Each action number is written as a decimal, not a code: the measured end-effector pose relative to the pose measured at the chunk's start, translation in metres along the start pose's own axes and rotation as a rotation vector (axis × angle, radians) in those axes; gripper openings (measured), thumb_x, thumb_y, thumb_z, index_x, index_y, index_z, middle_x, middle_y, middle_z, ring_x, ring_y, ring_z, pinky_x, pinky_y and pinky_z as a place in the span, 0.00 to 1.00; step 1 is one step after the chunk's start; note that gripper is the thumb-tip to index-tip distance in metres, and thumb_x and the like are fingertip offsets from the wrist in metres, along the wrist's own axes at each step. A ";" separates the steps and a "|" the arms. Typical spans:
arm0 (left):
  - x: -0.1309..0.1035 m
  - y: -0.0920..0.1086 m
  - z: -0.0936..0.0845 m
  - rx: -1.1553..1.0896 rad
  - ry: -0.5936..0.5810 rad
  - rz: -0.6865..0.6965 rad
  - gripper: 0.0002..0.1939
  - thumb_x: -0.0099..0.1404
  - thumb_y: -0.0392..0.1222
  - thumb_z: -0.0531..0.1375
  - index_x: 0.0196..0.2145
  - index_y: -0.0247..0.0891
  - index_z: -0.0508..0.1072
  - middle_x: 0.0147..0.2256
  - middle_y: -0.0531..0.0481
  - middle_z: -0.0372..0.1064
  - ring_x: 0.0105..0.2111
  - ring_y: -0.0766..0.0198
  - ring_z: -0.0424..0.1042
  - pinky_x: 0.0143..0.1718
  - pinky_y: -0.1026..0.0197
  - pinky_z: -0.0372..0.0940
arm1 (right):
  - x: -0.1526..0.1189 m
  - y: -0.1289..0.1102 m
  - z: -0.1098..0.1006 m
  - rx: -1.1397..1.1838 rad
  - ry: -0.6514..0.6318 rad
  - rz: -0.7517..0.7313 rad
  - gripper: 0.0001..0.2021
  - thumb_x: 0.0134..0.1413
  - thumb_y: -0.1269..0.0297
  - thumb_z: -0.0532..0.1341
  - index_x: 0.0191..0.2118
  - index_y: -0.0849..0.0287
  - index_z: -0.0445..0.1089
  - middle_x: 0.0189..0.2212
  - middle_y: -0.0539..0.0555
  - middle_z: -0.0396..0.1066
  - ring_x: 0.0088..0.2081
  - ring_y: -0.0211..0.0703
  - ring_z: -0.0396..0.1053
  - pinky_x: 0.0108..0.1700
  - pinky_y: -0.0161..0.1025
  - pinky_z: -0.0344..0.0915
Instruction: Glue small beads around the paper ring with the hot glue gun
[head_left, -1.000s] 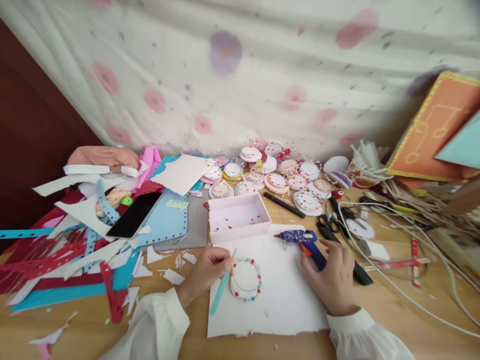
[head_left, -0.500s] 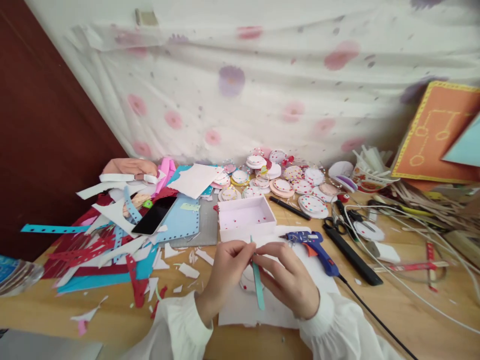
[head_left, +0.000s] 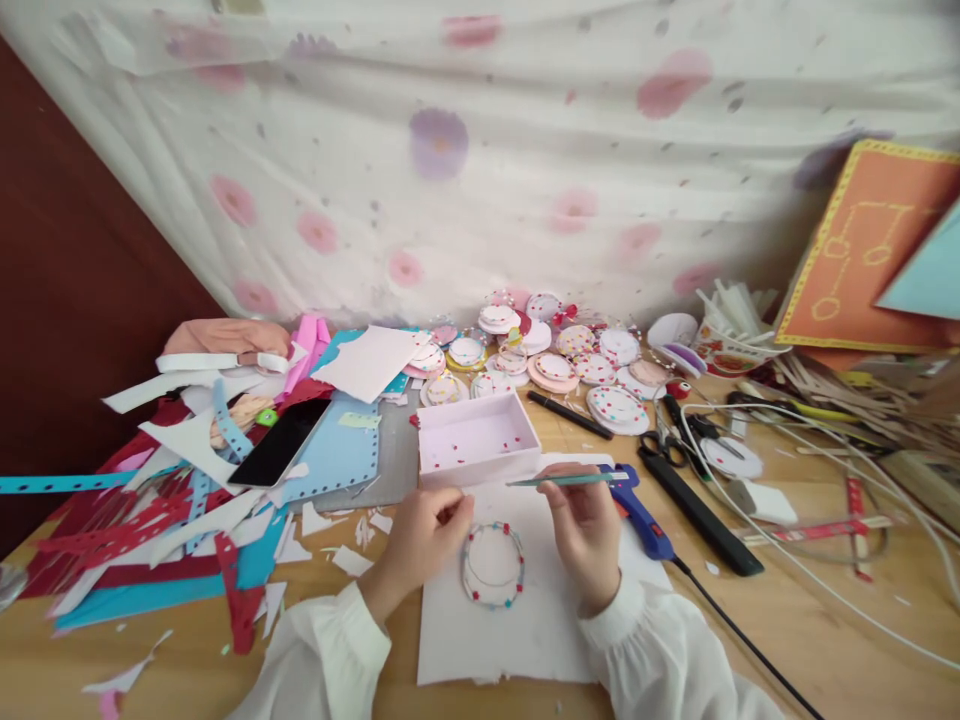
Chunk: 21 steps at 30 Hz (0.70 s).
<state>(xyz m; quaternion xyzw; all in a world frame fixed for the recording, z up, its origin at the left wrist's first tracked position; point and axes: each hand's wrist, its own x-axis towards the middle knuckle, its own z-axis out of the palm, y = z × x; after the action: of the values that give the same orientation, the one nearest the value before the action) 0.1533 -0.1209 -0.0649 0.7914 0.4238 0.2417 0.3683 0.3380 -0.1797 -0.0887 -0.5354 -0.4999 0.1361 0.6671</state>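
A thin teal tool, perhaps tweezers (head_left: 574,479), is pinched in my right hand (head_left: 585,535), level above the right part of the white paper sheet (head_left: 457,640). My left hand (head_left: 424,535) is closed over the sheet's left edge; whatever its fingers hold, if anything, is too small to make out. Between the hands lies a round white piece (head_left: 493,565) ringed with red and teal beads. Behind it stands an open pale pink box (head_left: 480,460) with several small red bits inside.
A blue glue gun (head_left: 645,520), its cord, scissors (head_left: 667,445) and a black bar (head_left: 697,515) lie right. Several beaded discs (head_left: 619,410) stand behind the box. A phone (head_left: 281,440) and paper scraps cover the left.
My hands have moved apart, uncovering the beaded round piece. The teal tool has swung from upright to nearly level in my right hand. The view has shifted slightly.
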 end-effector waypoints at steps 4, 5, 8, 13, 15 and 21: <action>-0.003 -0.008 0.001 0.165 -0.202 0.185 0.16 0.57 0.34 0.55 0.16 0.37 0.54 0.17 0.56 0.55 0.20 0.70 0.55 0.25 0.65 0.49 | -0.003 0.006 -0.001 0.092 0.012 0.151 0.04 0.58 0.64 0.60 0.37 0.57 0.66 0.32 0.53 0.70 0.31 0.40 0.70 0.33 0.38 0.70; -0.004 -0.008 0.002 0.171 -0.236 0.202 0.14 0.55 0.33 0.56 0.16 0.37 0.56 0.17 0.56 0.56 0.20 0.70 0.56 0.25 0.65 0.50 | -0.003 0.006 -0.002 0.100 0.006 0.165 0.04 0.58 0.64 0.60 0.37 0.57 0.66 0.31 0.53 0.70 0.30 0.40 0.70 0.33 0.38 0.70; -0.006 -0.006 0.002 0.127 -0.298 0.199 0.09 0.53 0.31 0.57 0.19 0.37 0.61 0.18 0.56 0.60 0.20 0.69 0.60 0.26 0.66 0.53 | -0.001 0.002 -0.003 0.109 -0.053 0.187 0.02 0.58 0.66 0.60 0.37 0.57 0.66 0.31 0.52 0.70 0.31 0.39 0.69 0.33 0.37 0.69; -0.004 -0.009 0.004 0.064 -0.272 0.153 0.07 0.53 0.30 0.57 0.21 0.37 0.64 0.18 0.56 0.62 0.21 0.69 0.61 0.27 0.66 0.55 | -0.002 -0.004 -0.002 0.151 -0.211 0.169 0.02 0.59 0.69 0.57 0.37 0.56 0.66 0.31 0.52 0.68 0.34 0.40 0.69 0.35 0.37 0.68; -0.003 -0.010 0.005 0.053 -0.254 0.146 0.08 0.54 0.30 0.57 0.20 0.37 0.64 0.18 0.56 0.62 0.20 0.69 0.61 0.27 0.65 0.55 | -0.004 -0.005 -0.002 0.150 -0.274 0.156 0.03 0.59 0.70 0.57 0.38 0.57 0.66 0.31 0.52 0.67 0.34 0.41 0.68 0.35 0.38 0.68; -0.004 -0.011 0.007 0.026 -0.216 0.174 0.08 0.54 0.30 0.57 0.20 0.37 0.66 0.17 0.56 0.62 0.20 0.69 0.61 0.27 0.65 0.55 | -0.011 -0.005 -0.004 0.112 -0.403 0.162 0.04 0.59 0.72 0.56 0.38 0.57 0.65 0.31 0.53 0.67 0.34 0.42 0.67 0.35 0.41 0.66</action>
<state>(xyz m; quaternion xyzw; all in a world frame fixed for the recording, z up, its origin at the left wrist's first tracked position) 0.1507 -0.1231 -0.0779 0.8512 0.3145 0.1809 0.3791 0.3340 -0.1921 -0.0897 -0.4979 -0.5699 0.3210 0.5694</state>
